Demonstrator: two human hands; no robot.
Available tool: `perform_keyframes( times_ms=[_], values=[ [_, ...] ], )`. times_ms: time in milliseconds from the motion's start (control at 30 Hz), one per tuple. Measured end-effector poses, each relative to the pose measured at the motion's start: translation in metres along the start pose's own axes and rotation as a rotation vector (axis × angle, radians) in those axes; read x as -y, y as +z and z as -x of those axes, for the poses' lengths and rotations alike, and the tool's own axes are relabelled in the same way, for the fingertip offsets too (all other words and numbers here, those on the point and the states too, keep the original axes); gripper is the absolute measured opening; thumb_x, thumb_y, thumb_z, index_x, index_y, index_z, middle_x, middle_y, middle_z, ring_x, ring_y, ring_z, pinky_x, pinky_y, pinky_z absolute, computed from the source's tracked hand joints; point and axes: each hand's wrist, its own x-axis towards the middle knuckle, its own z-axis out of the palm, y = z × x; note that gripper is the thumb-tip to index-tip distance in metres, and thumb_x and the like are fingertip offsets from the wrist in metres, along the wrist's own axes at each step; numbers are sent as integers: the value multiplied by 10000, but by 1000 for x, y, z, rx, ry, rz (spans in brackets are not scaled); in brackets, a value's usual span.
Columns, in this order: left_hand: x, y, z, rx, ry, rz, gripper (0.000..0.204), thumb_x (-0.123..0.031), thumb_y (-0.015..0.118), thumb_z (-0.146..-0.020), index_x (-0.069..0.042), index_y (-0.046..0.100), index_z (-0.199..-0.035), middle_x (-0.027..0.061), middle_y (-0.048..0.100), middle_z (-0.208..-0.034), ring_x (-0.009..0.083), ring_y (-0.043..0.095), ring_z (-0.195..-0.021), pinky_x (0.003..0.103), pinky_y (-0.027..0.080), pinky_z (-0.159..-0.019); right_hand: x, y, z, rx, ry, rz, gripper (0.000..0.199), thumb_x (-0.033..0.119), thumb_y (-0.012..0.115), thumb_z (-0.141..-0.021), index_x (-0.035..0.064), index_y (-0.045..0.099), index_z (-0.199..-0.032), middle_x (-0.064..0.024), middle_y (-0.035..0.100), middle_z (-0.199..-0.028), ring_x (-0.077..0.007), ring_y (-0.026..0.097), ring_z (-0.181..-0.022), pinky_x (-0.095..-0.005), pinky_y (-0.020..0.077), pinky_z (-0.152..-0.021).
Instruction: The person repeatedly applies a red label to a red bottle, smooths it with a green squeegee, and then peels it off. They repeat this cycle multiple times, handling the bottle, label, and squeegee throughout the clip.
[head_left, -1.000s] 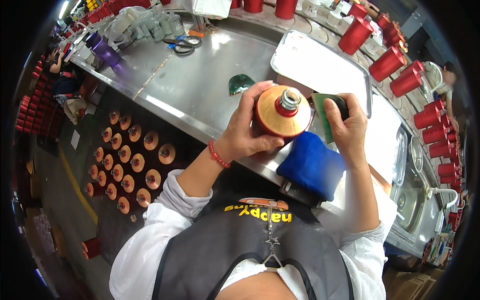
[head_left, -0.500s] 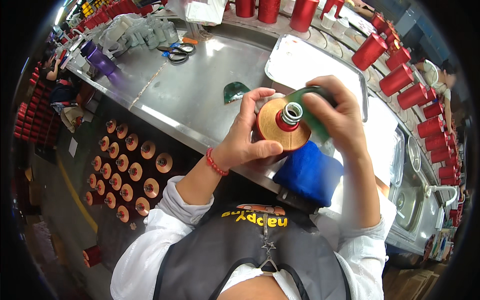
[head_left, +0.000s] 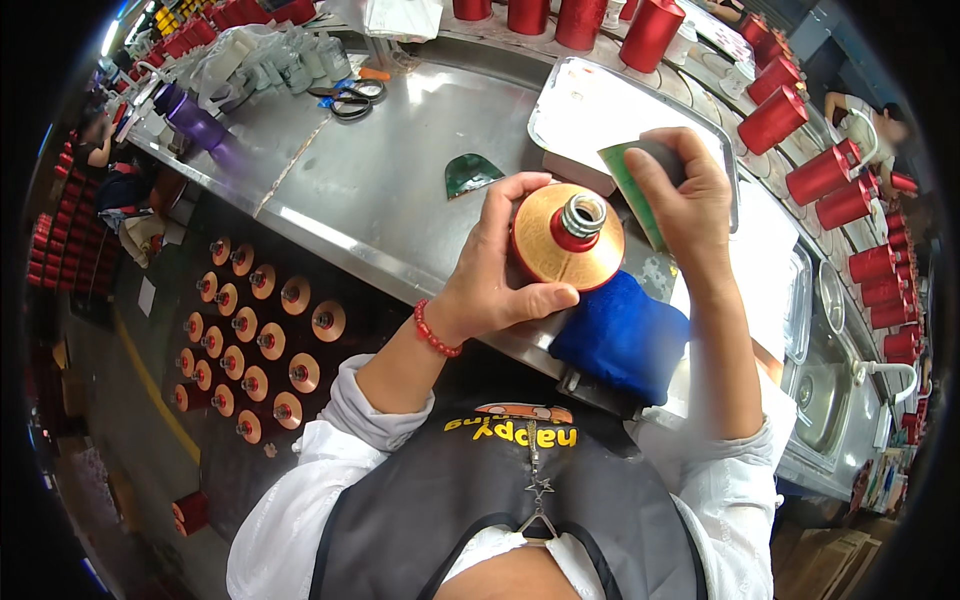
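Observation:
My left hand (head_left: 505,265) is wrapped round a red bottle with a gold shoulder (head_left: 560,240), fingers on its far left side and thumb on the near edge. The bottle's bare silvery threaded neck (head_left: 584,215) tilts up toward me; most of its body is hidden below the shoulder. My right hand (head_left: 690,190) pinches a flat green scraper (head_left: 637,195) with a dark upper part, just right of the bottle and apart from it. Behind the bottle, a dark green rounded piece (head_left: 470,175) lies on the metal table. Under the bottle's right side is a blue cloth (head_left: 625,340).
A white tray (head_left: 575,85) stands on the metal table (head_left: 350,185) beyond my hands. Black-handled scissors (head_left: 352,98) and a purple bottle (head_left: 190,115) lie farther left. Red bottles (head_left: 775,118) line a curved conveyor; several gold-topped ones (head_left: 270,340) stand low left. A sink (head_left: 822,405) is at right.
My right hand with the green scraper has moved away from the bottle, up and to the right. The bottle stays in my left hand. The red bottles on the conveyor have shifted along.

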Motion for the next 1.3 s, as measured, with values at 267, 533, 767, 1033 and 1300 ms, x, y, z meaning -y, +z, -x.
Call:
perform_keyframes(
  times_ms=[267,533,767,1033,1300],
  values=[
    [1,-4,-8,100,-120,227,958,-412,851,-730,-23,335,-1436,115,526,-1326,197,524,-1252,348,408,-1079,7,-7,1,190,8,-399,270,204,748,-884,19,669,-1065,-84,692,-904,-149,655,-838,-295,541,-755],
    [12,-19,-14,219,-142,285,984,-509,801,-788,-9,345,-1502,134,478,-1444,248,448,-1362,398,324,-1153,1,1,0,243,44,-225,277,245,743,-898,5,658,-1007,-57,668,-878,-124,624,-810,-266,529,-744],
    [12,24,31,-228,644,-967,308,-278,630,-931,-282,647,-1239,37,563,-1326,285,415,-1321,614,70,-1201,-3,5,0,230,51,-226,283,258,720,-913,-2,657,-1005,-66,664,-857,-124,626,-812,-274,530,-736],
    [-7,39,25,-132,839,-1140,216,-260,606,-929,-304,694,-1122,18,648,-1172,219,467,-1248,632,36,-1199,2,-2,7,198,12,-124,239,231,705,-941,17,654,-1034,-31,666,-913,-110,604,-864,-265,492,-801],
    [-15,43,18,-228,96,-176,975,-427,826,-799,38,250,-1433,215,484,-1316,263,552,-1206,372,465,-1025,14,-15,15,186,-204,-13,325,210,723,-849,4,643,-1087,-133,700,-906,-196,671,-851,-322,537,-775]
  ],
)
